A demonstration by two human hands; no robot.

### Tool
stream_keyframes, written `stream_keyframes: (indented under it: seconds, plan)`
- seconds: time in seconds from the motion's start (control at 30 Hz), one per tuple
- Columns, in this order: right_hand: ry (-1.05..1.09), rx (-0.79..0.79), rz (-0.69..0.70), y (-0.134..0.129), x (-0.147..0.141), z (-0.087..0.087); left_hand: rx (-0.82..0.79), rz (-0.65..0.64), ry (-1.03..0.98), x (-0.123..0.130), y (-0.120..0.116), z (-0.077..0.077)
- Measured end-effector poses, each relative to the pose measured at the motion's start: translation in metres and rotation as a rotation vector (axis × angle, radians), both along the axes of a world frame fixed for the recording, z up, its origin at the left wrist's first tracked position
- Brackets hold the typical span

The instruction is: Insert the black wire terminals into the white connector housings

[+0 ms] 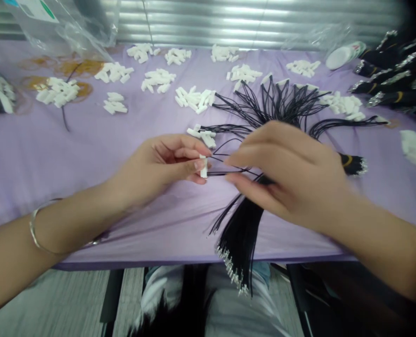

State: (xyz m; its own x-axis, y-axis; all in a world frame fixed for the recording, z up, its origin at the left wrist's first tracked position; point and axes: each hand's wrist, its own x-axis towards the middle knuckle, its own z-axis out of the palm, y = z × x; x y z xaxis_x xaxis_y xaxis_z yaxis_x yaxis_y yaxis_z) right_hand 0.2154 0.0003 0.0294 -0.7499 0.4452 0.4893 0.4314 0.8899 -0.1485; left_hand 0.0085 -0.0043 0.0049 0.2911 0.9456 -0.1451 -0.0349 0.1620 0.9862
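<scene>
Head view: the left hand point(159, 166) is closed in a pinch on a small white plastic connector point(203, 166), holding it upright between thumb and fingertips, which seems to keep its end turned toward the wires. The right hand point(288, 173) is closed too, pinching thin black wires point(229, 161) just beside the connector, probably so that their ends stay steady and apart from the rest. Below the right hand, a thick bunch of wires point(239, 238) hangs over the edge of the purple surface point(70, 159), its metal-tipped ends point(231, 274) dangling clear of it, perhaps to stay out of the way. Beyond the right hand, more wires point(281, 100) fan out with white connectors on their ends, likely spread to avoid tangling. Past the left hand, loose connectors point(157, 80) lie in small separate heaps, within easy reach.
</scene>
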Motion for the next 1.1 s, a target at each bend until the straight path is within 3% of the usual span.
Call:
stream_keyframes:
  seconds: [0.1, 0.17, 0.33, 0.47, 0.6, 0.73, 0.83, 1.0, 1.1]
  plan:
    - [-0.291, -0.230, 0.228, -0.001, 0.005, 0.004, -0.068, 0.000, -0.056, -0.005, 0.006, -0.002]
    - [-0.414, -0.405, 0.284, 0.002, 0.005, -0.001, -0.072, -0.012, -0.096, -0.007, 0.009, -0.003]
    - [-0.367, -0.741, 0.305, 0.008, 0.001, -0.013, 0.076, -0.080, 0.031, -0.009, 0.006, 0.002]
    - [-0.399, -0.716, 0.231, 0.001, 0.000, -0.011, 0.276, -0.074, 0.303, -0.008, 0.001, 0.005]
    - [-0.427, -0.595, 0.228, -0.006, 0.002, -0.009, 0.622, -0.091, 0.570, -0.009, 0.000, 0.004]
    - [-0.312, -0.726, 0.147, -0.002, 0.004, -0.007, 0.781, -0.090, 0.800, -0.013, -0.001, 0.004]
    - [-0.164, -0.800, 0.082, 0.004, 0.002, -0.006, 0.643, -0.069, 0.784, -0.013, -0.003, 0.004]
    - [0.105, -0.859, 0.062, 0.005, -0.003, -0.008, 0.254, -0.088, 0.428, -0.007, -0.003, 0.005]
    - [0.224, -0.866, -0.069, 0.001, -0.006, -0.007, 0.107, -0.084, 0.277, -0.005, -0.001, 0.004]
